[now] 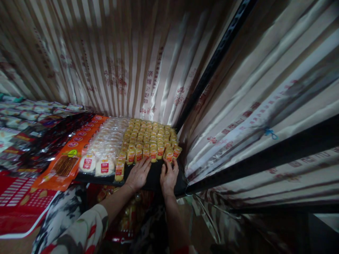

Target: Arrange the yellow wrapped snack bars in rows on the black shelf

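Observation:
Rows of small yellow snack packets (146, 151) with red labels stand packed together on a black shelf (156, 173). My left hand (139, 173) lies with fingers stretched out, its fingertips against the lower ends of the front row. One longer-looking yellow packet (119, 170) juts forward to the left of that hand. My right hand (169, 175) has its fingers curled at the lower end of a tilted yellow packet (168, 154) near the row's right end. Beside it leans another tilted packet (177, 152).
Left of the yellow packets lie clear-wrapped round white cakes (104, 166), orange snack bags (65, 165) and dark shiny packs (60, 137). A red basket (23, 211) sits at lower left. Printed pale curtains (148, 63) hang behind, with a black metal post (212, 67) at the corner.

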### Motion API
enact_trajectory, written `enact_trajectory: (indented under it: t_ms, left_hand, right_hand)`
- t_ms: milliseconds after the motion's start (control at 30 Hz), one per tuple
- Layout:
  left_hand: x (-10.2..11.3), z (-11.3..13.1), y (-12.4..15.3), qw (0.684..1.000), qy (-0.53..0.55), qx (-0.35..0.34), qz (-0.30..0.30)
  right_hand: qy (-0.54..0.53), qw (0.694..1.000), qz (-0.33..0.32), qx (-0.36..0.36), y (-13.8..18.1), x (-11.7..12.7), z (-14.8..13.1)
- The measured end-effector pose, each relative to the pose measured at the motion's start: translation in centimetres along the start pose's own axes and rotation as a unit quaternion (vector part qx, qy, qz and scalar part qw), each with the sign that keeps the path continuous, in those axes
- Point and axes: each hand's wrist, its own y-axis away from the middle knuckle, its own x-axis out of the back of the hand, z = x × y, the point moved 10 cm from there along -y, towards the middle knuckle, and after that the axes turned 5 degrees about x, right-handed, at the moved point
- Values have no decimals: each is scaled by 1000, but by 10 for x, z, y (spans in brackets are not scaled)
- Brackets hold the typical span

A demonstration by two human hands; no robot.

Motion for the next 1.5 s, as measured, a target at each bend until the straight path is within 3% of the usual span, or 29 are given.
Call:
enact_trajectory:
  t_ms: [300,833,1233,1500]
  left_hand:
    - [1,1,0,1000,5,-7,12]
    - [3,0,0,999,37,-5,17]
    - [-2,-1,0,999,33,0,3]
    - [0,-1,-1,1000,28,-4,10]
  right_hand:
    - [44,999,-14,-19,-11,3,4]
    - [3,998,42,-44,-13,14,7]
    - [-50,998,-25,-13,-11,-20,-17]
    - [-32,999,-7,-6,-12,-13,-18]
